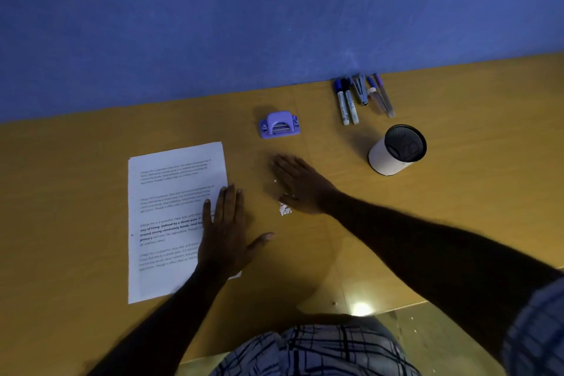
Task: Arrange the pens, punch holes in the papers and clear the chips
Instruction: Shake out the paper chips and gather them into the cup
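Printed papers [171,210] lie in a stack on the left of the wooden table. My left hand [225,235] rests flat, fingers spread, across the stack's right edge. My right hand [300,183] lies flat on the table to the right, palm down, fingers apart. A small heap of white paper chips [284,210] sits by its thumb side, with a stray chip [275,181] near the fingers. The purple hole punch [279,124] stands beyond my right hand. Several pens and markers [360,99] lie side by side against the wall.
A white cup with a black mesh inside [396,151] stands right of my right hand, in front of the pens. A blue wall [274,24] bounds the table's far edge. The table's near edge [381,310] drops to the floor at lower right.
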`<state>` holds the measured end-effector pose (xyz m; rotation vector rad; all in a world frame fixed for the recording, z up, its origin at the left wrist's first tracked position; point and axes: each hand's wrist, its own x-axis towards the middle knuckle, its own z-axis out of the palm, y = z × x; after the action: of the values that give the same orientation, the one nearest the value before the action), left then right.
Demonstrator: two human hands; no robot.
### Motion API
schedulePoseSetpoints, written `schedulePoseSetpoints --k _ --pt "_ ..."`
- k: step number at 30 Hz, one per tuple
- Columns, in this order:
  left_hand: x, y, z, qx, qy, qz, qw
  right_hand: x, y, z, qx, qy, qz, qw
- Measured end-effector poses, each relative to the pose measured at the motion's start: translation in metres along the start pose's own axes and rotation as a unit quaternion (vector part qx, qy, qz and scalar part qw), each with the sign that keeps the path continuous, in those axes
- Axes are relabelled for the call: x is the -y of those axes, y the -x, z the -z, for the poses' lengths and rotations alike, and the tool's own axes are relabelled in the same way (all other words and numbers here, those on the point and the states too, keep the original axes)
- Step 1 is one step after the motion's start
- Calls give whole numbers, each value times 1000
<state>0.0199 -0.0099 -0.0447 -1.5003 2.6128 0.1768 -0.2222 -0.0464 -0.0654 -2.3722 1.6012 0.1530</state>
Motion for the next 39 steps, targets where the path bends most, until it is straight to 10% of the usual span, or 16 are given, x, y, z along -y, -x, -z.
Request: schedulePoseSetpoints --k 9,17,39 --pt "3 0 -5 14 -3 10 1000 29 49 -25 -2 16 73 997" --pt "-4 -5 -13 26 -9 -27 999 15 73 -33 -55 -47 -161 984" --pt "-37 -30 -24 37 18 -91 995 8 110 -40 -51 -31 -152 987"
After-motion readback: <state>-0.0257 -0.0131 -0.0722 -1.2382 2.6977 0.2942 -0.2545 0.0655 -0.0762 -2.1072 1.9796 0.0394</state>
